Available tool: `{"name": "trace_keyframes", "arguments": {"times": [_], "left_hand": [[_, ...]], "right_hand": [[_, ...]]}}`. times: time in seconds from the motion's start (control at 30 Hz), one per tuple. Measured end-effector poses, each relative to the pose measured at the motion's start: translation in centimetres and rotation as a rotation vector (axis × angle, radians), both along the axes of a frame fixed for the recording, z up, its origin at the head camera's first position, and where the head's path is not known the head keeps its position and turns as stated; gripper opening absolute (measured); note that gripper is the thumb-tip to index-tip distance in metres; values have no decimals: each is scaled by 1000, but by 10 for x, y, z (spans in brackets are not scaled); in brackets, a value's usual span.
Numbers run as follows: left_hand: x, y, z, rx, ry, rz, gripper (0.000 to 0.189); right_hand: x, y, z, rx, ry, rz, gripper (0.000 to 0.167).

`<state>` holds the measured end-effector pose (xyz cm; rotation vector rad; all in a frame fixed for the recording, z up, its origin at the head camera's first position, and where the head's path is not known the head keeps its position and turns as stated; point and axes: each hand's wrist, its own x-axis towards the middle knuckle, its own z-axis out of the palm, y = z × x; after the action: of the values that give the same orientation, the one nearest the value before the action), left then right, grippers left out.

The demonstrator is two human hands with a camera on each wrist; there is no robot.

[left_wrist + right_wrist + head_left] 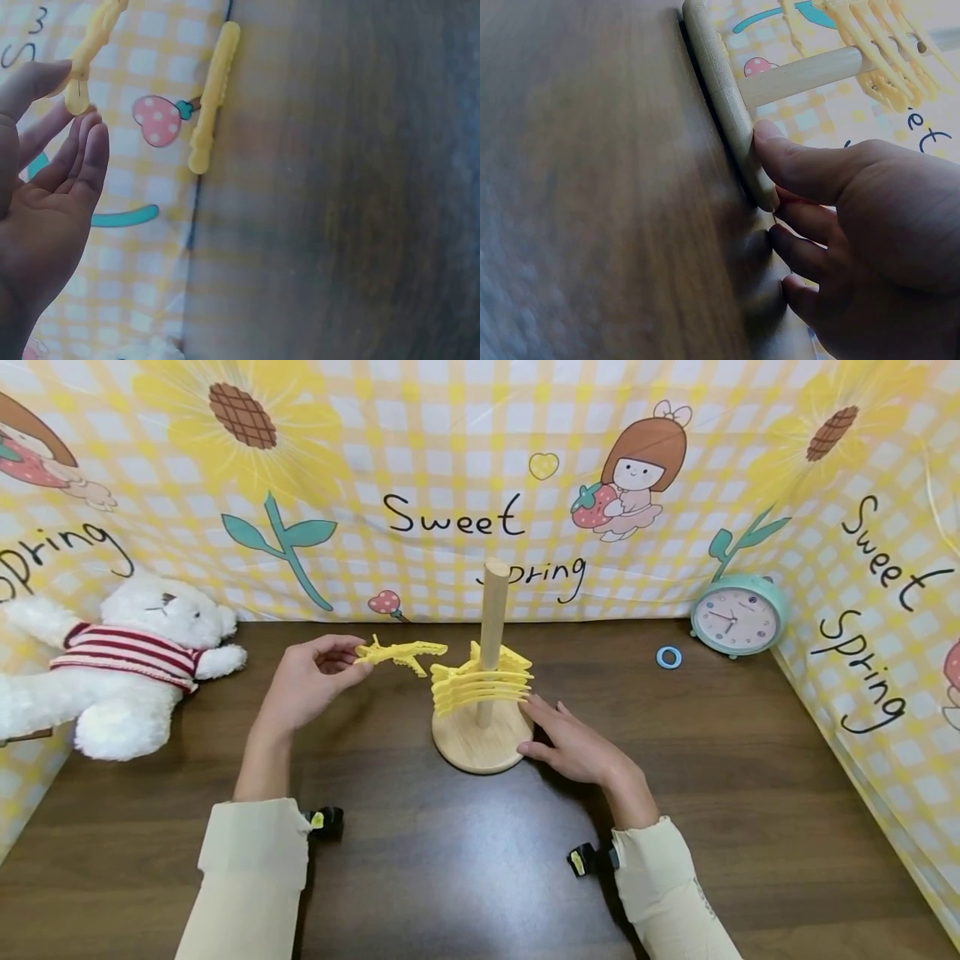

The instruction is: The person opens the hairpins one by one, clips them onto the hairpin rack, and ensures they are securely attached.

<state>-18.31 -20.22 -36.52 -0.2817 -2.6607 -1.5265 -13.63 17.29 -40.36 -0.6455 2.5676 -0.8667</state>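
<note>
Head view has me looking over the person's shoulders at work that seems well past its middle. Several yellow openwork plastic frames (465,685) are stacked around a wooden post (493,610), partway up it; I make out about four layered edges, with bare wood below them. What props them at that height, I can't tell.

One loose yellow frame (397,652) is off the post, on the left side of the stack, in the left hand (311,681): thumb and fingertips pinch one end, the other fingers loosely bent, and the free end points toward the stack. Whether it touches there is unclear. So, as I judge it, most frames are on the post and this one remains off. A second yellow bar shows in the left wrist view, maybe another arm of that frame; I couldn't swear to it.

Down at the round wooden base (483,756), the right hand (581,747) has its thumb against the rim and forefinger bent at the edge, a light, half-spread hold, probably for steadying. A white teddy bear (142,656), a blue ring (659,657) and a mint-green alarm clock (735,617) are well apart from all this.
</note>
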Motion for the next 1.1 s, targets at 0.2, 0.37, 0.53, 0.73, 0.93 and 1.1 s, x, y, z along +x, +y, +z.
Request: {"name": "trace_keyframes", "arguments": {"times": [0.2,0.37,0.53,0.73,0.93,1.1], "left_hand": [[15,10,13,63,35,26,37],[29,19,27,120,131,72,34],[40,34,35,175,293,71,28],[52,47,40,180,377,28,23],[55,54,43,217,430,-36,22],[55,63,44,217,450,-63,21]], "right_hand": [[1,-1,1,2,4,-3,69],[1,-1,1,-4,-2,-6,69],[0,0,0,-9,2,-5,69],[-1,1,0,-11,-2,-6,69],[-1,1,0,-10,-4,-6,69],[-2,0,-1,1,-1,-11,69]]}}
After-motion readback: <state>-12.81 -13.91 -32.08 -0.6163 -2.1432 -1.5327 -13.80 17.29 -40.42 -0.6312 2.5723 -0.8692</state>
